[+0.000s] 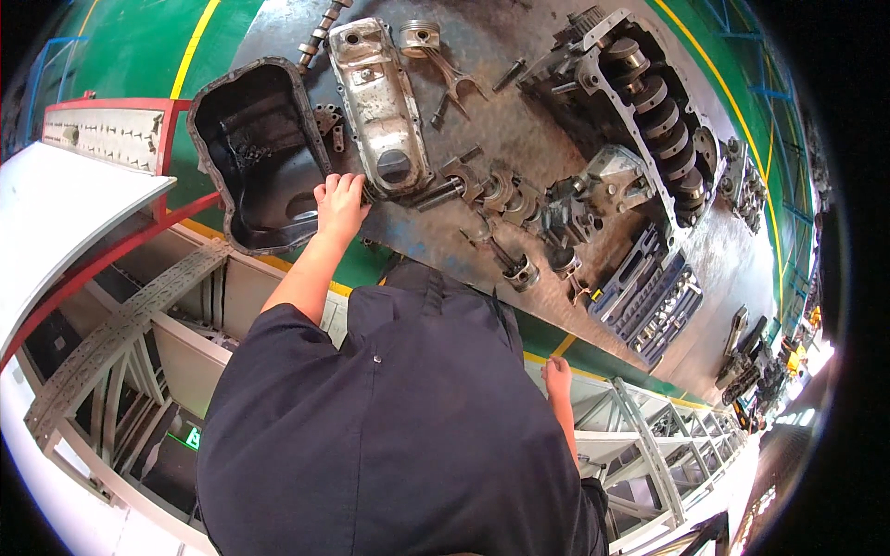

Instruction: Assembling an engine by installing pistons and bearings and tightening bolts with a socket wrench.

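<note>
My left hand [341, 206] is closed at the right rim of a black oil pan [209, 120], its fingers curled over the edge. The pan lies with its hollow side up, dark and oily within, at the table's left end. Just beyond my left hand is a dirty silver valve cover [378, 102], lying lengthwise. My right hand [557, 378] hangs low beside my body, off the table's near edge, with its fingers curled in and nothing visible in them.
An engine block with a crankshaft [660, 116] stands at the far right. Pistons with connecting rods [422, 39], bearing caps [501, 190] and bolts lie across the metal table [491, 102]. An open socket set [649, 301] sits near the front edge. A camshaft [322, 32] lies behind the pan.
</note>
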Tool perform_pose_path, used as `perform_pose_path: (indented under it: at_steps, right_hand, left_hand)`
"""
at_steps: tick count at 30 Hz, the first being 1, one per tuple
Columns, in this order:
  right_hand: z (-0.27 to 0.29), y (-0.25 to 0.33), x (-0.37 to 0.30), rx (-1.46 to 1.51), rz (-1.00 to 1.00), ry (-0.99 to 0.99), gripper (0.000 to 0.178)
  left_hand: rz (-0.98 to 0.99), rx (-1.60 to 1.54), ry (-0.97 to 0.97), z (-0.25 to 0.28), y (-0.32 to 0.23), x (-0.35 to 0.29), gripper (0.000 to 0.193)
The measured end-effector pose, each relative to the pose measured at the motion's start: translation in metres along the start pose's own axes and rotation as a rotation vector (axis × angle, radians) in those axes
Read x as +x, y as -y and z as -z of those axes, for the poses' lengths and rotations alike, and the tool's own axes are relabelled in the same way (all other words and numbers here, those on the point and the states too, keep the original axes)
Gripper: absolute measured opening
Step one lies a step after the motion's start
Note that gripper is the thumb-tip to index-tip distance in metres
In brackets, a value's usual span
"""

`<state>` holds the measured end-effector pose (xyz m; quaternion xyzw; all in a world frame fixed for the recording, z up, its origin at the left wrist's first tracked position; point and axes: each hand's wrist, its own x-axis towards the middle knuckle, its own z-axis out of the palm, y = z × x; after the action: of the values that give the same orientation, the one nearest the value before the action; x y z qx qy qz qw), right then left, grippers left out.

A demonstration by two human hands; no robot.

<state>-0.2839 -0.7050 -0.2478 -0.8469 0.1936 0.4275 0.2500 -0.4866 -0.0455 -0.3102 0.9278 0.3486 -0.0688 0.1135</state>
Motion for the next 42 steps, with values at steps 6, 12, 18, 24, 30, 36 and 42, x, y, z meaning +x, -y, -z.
perform_pose_path:
  at_steps: [6, 12, 18, 24, 30, 36, 42]
  right_hand:
    - [-0.020, 0.044, 0.002, 0.043, 0.095, 0.049, 0.032]
    - [-0.029, 0.052, -0.002, -0.009, 0.151, 0.113, 0.033]
    - [-0.027, 0.055, 0.001, -0.043, 0.120, 0.130, 0.031]
    - [-0.021, 0.061, 0.000, -0.011, 0.066, 0.078, 0.030]
    - [-0.023, 0.058, 0.002, -0.011, 0.085, 0.118, 0.031]
    - [-0.025, 0.053, 0.002, -0.042, 0.083, 0.124, 0.030]
    - [-0.021, 0.045, -0.004, 0.016, 0.052, 0.138, 0.028]
  left_hand:
    - [0.091, -0.267, -0.031, -0.001, -0.008, -0.024, 0.093]
    - [0.240, -0.843, -0.099, 0.004, -0.019, -0.039, 0.080]
    - [0.063, -0.514, 0.007, 0.004, -0.040, -0.038, 0.063]
    - [0.036, -0.332, -0.243, 0.019, -0.038, -0.016, 0.067]
    - [0.691, -0.215, -0.353, 0.008, 0.008, 0.035, 0.097]
    - [0.568, -0.147, -0.341, -0.006, 0.058, 0.023, 0.092]
    - [0.424, -0.088, -0.379, 0.007, 0.098, 0.007, 0.090]
